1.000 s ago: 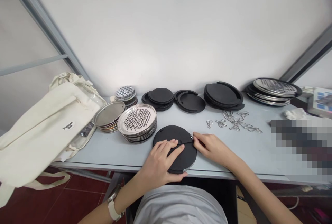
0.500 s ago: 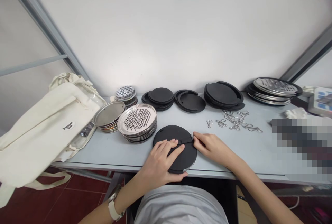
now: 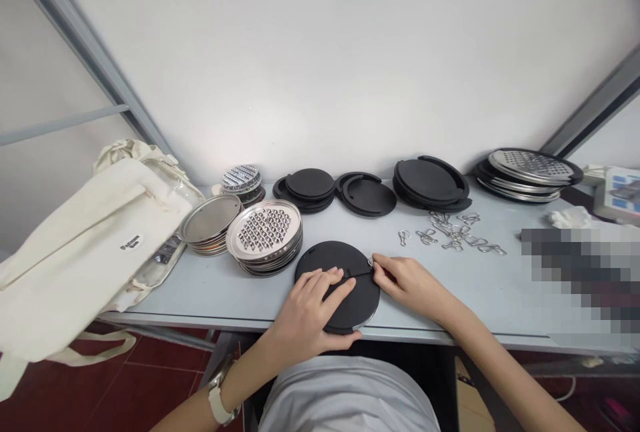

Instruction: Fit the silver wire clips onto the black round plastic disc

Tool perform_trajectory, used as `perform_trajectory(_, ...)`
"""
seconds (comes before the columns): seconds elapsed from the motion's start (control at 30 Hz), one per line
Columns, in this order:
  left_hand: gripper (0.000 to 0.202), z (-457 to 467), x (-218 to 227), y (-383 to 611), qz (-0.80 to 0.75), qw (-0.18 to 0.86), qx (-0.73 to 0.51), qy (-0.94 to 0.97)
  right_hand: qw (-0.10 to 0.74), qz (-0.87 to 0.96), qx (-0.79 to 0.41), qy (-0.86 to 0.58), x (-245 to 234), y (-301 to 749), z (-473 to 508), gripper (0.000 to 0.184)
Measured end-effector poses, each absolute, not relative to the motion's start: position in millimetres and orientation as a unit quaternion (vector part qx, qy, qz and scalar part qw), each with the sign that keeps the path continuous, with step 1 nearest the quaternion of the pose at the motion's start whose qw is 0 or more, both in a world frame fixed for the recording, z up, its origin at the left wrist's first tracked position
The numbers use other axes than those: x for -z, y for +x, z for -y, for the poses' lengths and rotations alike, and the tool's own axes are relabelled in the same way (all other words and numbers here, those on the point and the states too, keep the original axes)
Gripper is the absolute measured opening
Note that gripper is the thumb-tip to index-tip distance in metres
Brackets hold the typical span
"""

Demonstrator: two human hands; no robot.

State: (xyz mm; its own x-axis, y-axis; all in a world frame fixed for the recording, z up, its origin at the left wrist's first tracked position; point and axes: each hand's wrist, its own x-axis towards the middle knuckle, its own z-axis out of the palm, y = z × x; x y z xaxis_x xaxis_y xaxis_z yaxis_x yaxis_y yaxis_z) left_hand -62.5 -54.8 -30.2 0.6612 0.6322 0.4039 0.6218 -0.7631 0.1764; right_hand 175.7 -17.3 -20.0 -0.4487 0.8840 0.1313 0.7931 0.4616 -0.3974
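Observation:
A black round disc (image 3: pixel 330 255) lies flat near the table's front edge, with a dark strap or slot line across it. My left hand (image 3: pixel 310 312) rests over its lower left, fingers spread on top and thumb along the near rim, holding it. At the disc's right edge, my right hand (image 3: pixel 405 282) pinches a small shiny metal clip (image 3: pixel 371 262), mostly covered by the fingertips. Several loose wire clips (image 3: pixel 453 232) are scattered beyond my right hand. Just left of the disc stands a stack of round metal graters (image 3: pixel 264 229).
Plain metal discs (image 3: pixel 210 219) and small grater discs (image 3: pixel 241 179) are stacked at left, beside a cream fabric bag (image 3: pixel 95 232). Black round holders (image 3: pixel 311 185) line the wall. More graters (image 3: pixel 533 165) sit at the far right, near white crumpled material (image 3: pixel 570 217).

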Motion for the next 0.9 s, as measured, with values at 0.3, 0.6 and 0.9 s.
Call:
perform_trajectory(0.3,0.066,55.0,30.4,-62.2,-0.344,0.009,-0.23,0.91,0.16,0.842,-0.141,-0.495,20.3,175.9,17.8,0.026)
perform_trajectory(0.6,0.066,55.4,29.1,-62.5,-0.343,0.01,-0.23,0.911,0.157,0.843,-0.139,-0.496,21.1,176.1,17.5,0.025)
perform_trajectory(0.9,0.067,54.2,30.9,-62.8,-0.346,0.016,-0.229,0.91,0.153,0.842,-0.14,-0.499,21.2,176.6,17.8,0.025)
